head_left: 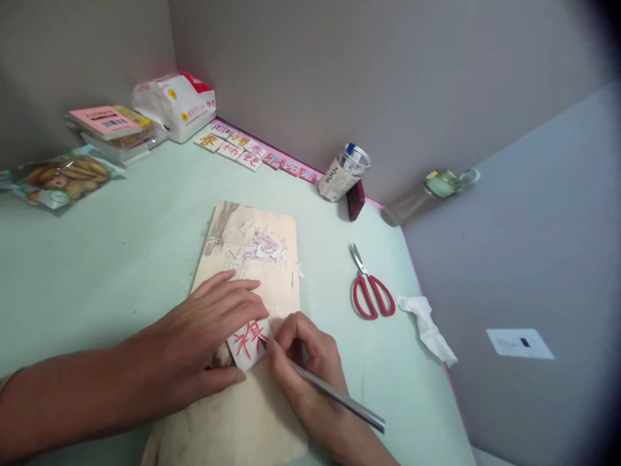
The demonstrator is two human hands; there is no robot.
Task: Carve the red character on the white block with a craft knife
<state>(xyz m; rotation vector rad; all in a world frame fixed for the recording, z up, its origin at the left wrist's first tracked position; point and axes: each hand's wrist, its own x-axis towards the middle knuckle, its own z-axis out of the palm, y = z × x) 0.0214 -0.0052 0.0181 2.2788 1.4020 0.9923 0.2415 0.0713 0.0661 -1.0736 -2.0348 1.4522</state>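
Observation:
A small white card (249, 350) with a red character on it lies on the wooden board (274, 294). My left hand (213, 330) steadies it, with the index finger at its upper edge and the thumb at its lower one. The other left fingers stretch over the board. My right hand (310, 362) is closed in a pen grip around a craft knife (342, 396) with a slim metal handle. Its dark tip meets the card's right side; fingers partly hide the blade. Paper scraps (262, 249) with purple marks lie further up the board.
Red-handled scissors (373, 294) and a crumpled tissue (429, 330) lie right of the board. Along the wall stand several lettered cards (250, 158), a jar of pens (339, 175) and a bottle (422, 194). Books (107, 123), a tissue pack (179, 107) and a snack bag (63, 178) sit left.

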